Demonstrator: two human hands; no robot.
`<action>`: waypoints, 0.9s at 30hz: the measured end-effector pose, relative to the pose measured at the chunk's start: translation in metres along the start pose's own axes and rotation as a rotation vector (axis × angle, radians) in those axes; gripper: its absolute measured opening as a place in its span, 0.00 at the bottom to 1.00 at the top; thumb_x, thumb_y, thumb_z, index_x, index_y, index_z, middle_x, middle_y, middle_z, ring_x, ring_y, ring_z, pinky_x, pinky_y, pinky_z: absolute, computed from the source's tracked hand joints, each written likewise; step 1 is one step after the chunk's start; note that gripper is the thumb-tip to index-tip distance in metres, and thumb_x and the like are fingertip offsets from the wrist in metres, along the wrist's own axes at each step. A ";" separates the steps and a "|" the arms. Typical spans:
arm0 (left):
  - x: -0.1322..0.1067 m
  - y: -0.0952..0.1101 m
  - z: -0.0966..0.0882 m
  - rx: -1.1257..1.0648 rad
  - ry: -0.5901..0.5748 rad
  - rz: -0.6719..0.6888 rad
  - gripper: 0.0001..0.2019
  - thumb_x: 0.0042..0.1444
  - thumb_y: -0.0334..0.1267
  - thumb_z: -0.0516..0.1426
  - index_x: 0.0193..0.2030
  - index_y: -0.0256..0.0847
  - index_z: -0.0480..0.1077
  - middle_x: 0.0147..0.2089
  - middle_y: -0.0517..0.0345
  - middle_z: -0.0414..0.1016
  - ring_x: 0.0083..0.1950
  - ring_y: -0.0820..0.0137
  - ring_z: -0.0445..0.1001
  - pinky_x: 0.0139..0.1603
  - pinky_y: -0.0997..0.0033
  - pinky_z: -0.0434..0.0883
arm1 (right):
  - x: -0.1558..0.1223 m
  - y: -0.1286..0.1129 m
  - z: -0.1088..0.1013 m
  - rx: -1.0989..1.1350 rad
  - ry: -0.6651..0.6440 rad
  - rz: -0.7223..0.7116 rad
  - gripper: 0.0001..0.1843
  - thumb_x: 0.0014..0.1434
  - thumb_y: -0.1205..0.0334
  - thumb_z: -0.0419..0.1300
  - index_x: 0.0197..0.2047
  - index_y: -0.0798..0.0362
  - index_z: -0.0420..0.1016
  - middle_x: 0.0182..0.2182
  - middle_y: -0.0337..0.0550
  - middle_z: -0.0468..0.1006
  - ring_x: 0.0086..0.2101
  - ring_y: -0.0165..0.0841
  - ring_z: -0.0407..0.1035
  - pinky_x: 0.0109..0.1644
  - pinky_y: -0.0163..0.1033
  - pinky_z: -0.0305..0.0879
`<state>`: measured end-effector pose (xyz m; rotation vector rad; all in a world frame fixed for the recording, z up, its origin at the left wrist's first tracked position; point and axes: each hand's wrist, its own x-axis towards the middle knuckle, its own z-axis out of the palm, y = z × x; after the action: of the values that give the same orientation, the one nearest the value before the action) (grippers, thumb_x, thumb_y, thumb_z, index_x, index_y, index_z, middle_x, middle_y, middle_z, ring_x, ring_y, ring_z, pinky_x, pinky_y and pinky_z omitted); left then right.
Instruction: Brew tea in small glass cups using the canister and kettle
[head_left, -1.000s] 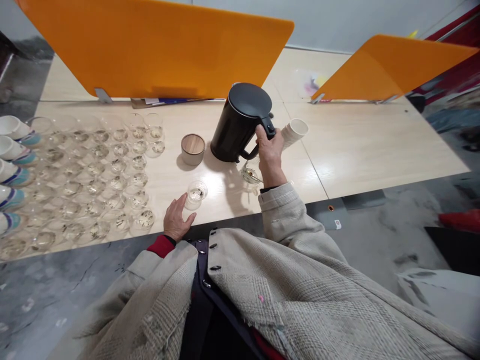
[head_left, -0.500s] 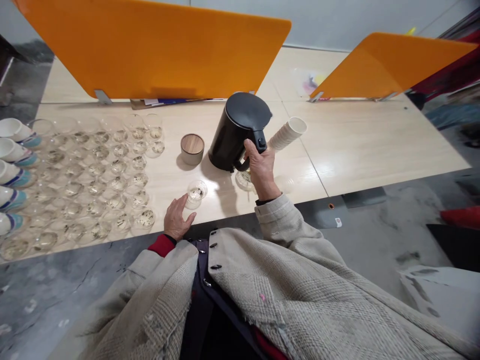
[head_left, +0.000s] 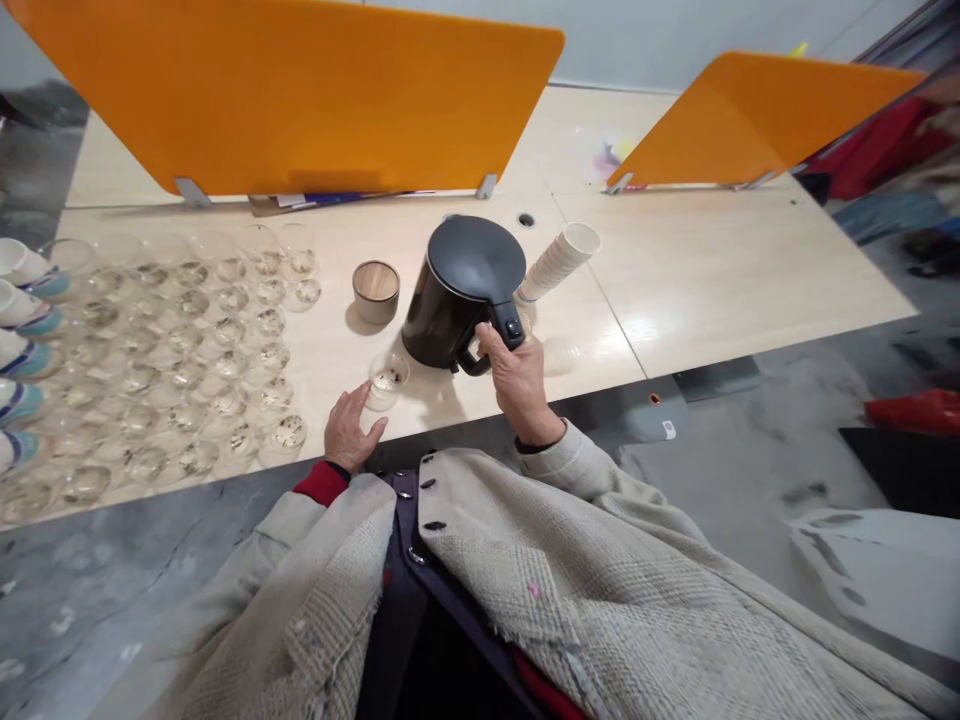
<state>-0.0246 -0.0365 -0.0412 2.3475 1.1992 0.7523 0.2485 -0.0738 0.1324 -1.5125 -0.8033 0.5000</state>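
Observation:
My right hand (head_left: pixel 517 382) is wrapped round the handle of a black electric kettle (head_left: pixel 466 285), its lid closed. The kettle stands nearly upright; whether its base touches the table, I cannot tell. Just left of it is a clear plastic cup (head_left: pixel 388 378) with dark bits at the bottom. Beside that cup my left hand (head_left: pixel 351 428) rests at the table's front edge, fingers spread, the fingertips at or close to the cup's side. A round container with a wooden lid (head_left: pixel 376 290) sits behind the cup.
Rows of clear cups (head_left: pixel 187 375) with dark bits cover the left of the table, with patterned paper cups (head_left: pixel 22 355) at the far left. A stack of white cups (head_left: pixel 561 262) lies right of the kettle. Orange dividers (head_left: pixel 322 100) stand along the back.
The kettle in my right hand has come lower and nearer to me, closer to the cup. My left hand stays beside the cup. The whole view has shifted slightly.

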 end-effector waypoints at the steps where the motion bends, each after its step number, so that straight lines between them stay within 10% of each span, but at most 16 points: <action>1: 0.000 0.000 0.000 -0.002 -0.002 0.001 0.34 0.65 0.54 0.56 0.74 0.41 0.64 0.70 0.42 0.76 0.69 0.50 0.76 0.76 0.42 0.66 | -0.004 -0.001 -0.001 0.003 0.001 0.010 0.29 0.55 0.32 0.71 0.27 0.48 0.68 0.21 0.32 0.68 0.25 0.29 0.62 0.30 0.38 0.61; 27: 0.003 0.003 -0.009 -0.190 0.046 -0.031 0.33 0.64 0.53 0.60 0.71 0.39 0.68 0.69 0.40 0.77 0.69 0.52 0.76 0.75 0.43 0.69 | -0.088 -0.033 -0.067 -0.151 0.107 0.132 0.24 0.50 0.42 0.74 0.26 0.50 0.70 0.22 0.32 0.66 0.25 0.28 0.58 0.30 0.37 0.60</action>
<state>-0.0274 -0.0344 -0.0315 2.1631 1.1273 0.8733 0.2325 -0.1849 0.1595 -1.7248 -0.6735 0.4596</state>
